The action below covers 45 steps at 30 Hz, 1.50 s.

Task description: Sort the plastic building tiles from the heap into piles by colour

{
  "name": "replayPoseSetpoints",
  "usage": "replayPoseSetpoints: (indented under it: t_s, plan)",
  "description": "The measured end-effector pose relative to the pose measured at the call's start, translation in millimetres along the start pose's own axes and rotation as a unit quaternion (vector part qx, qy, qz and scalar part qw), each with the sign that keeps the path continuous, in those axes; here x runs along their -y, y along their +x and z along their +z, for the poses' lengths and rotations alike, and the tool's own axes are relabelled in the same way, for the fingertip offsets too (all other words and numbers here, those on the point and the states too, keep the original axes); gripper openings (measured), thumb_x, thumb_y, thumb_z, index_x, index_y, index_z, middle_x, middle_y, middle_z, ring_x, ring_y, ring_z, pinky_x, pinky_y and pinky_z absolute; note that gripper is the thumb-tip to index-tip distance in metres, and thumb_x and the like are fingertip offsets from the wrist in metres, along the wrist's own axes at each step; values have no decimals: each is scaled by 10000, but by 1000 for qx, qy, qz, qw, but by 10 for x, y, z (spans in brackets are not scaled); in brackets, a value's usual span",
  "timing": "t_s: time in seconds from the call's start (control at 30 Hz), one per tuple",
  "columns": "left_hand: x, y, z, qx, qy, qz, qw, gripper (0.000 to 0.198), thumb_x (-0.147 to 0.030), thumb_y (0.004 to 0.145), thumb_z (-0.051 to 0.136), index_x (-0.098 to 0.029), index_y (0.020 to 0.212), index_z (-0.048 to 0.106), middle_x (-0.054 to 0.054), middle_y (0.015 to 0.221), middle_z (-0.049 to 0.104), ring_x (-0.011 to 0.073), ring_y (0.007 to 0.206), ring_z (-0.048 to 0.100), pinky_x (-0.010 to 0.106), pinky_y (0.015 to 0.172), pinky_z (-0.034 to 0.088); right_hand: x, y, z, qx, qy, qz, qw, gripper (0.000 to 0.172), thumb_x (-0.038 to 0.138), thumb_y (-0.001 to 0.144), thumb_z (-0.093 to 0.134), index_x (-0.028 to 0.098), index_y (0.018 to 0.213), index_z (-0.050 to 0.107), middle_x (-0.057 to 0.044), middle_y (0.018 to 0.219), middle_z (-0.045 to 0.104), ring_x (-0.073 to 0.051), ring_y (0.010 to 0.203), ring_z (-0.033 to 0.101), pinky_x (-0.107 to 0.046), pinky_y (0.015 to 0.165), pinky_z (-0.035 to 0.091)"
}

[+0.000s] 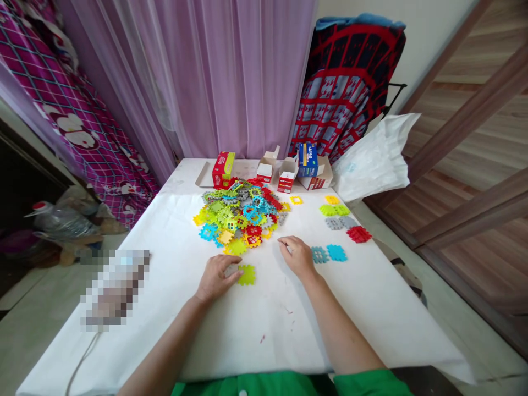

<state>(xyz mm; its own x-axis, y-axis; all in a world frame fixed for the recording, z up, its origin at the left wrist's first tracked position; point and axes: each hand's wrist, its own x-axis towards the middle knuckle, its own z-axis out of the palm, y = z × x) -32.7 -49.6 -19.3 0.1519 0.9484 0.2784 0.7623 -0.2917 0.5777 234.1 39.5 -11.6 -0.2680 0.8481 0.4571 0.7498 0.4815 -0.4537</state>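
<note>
A heap of coloured plastic interlocking tiles [241, 215] lies in the middle of a white-covered table [256, 324]. My left hand [215, 277] rests on the table with its fingers curled, the fingertips touching a lime-green tile [247, 274]. My right hand [296, 255] lies flat-ish beside it with fingers bent down, just left of two blue tiles [329, 253]; whether it pinches anything is hidden. Sorted tiles lie further right: lime-green [334, 209], grey [340, 222], red [358, 234] and yellow [332, 199].
Small cardboard boxes stand at the table's far edge: a red one [223, 168], two open white-red ones [277, 172] and a blue one [307, 159]. A white plastic bag [373, 159] hangs off the right corner. Purple curtain behind; a blurred object [115, 286] lies at left.
</note>
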Motion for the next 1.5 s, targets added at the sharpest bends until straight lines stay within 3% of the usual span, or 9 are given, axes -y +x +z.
replayPoseSetpoints:
  t_s: [0.13, 0.23, 0.4, 0.53, 0.7, 0.83, 1.03, 1.33, 1.5]
  plan:
    - [-86, -89, -23, 57, 60, 54, 995, 533, -560, 724, 706, -257, 1160, 649, 89, 1144, 673, 269, 1079, 589, 453, 965, 418, 93, -86, 113, -41, 7, -48, 998, 266, 226, 903, 451, 210, 908, 717, -55, 892, 744, -171, 851, 670, -279, 818, 507]
    - [-155, -92, -37, 70, 88, 48, 992, 478, -495, 765, 697, -264, 1179, 643, 89, 1144, 658, 266, 1078, 575, 449, 956, 417, 57, -116, 127, -74, 8, -74, 994, 250, 211, 906, 466, 205, 896, 715, -54, 868, 745, -168, 823, 673, -280, 799, 514]
    - [-261, 104, 47, 67, 19, -68, 995, 249, -400, 889, 551, -238, 1018, 688, 70, 918, 710, 219, 908, 640, 346, 827, 466, 20, -121, 134, -112, 17, -91, 989, 229, 190, 901, 480, 204, 905, 709, -54, 841, 742, -165, 785, 674, -282, 767, 522]
    - [-324, 304, 222, 61, -25, -135, 989, 369, -401, 906, 506, -219, 1223, 557, -23, 684, 680, 146, 613, 636, 244, 607, 471, 17, -143, 158, -109, 18, -87, 990, 228, 179, 903, 484, 204, 941, 707, -56, 860, 743, -168, 782, 673, -283, 752, 521]
    - [-336, 315, 260, 29, -24, -137, 990, 388, -285, 870, 508, -215, 1251, 537, 44, 1023, 711, 134, 709, 659, 272, 716, 507, 20, -175, 173, -100, 27, -86, 991, 233, 176, 896, 480, 206, 937, 708, -51, 847, 736, -170, 783, 663, -285, 753, 516]
    - [-283, 126, 170, 24, -23, -104, 994, 244, -280, 863, 487, -229, 1033, 655, 30, 873, 713, 167, 782, 668, 288, 757, 514, 128, -168, 98, -18, 48, -117, 992, 180, 248, 855, 576, 205, 989, 689, -67, 933, 727, -196, 878, 640, -325, 822, 502]
    - [-199, -132, 109, -22, -50, -22, 998, 220, -292, 912, 446, -239, 976, 650, 24, 869, 716, 144, 786, 675, 258, 729, 533, 366, -176, -23, 175, 22, -134, 975, 428, 410, 741, 738, 222, 1115, 648, -73, 1140, 676, -236, 1069, 565, -377, 931, 435]
    - [-149, -132, 129, -33, -60, -16, 998, 207, -282, 907, 459, -241, 959, 655, 15, 868, 725, 142, 799, 689, 251, 742, 549, 378, -140, 2, 213, 11, -107, 971, 417, 320, 784, 719, 219, 1176, 621, -71, 1148, 669, -228, 1058, 583, -359, 938, 451]
    - [-129, -105, 141, -38, -66, -30, 997, 218, -301, 894, 460, -237, 942, 663, 20, 872, 734, 145, 787, 695, 259, 738, 558, 201, 3, -121, 229, -13, -105, 968, 440, 211, 824, 648, 189, 1258, 578, -94, 1218, 643, -216, 1107, 570, -358, 980, 442]
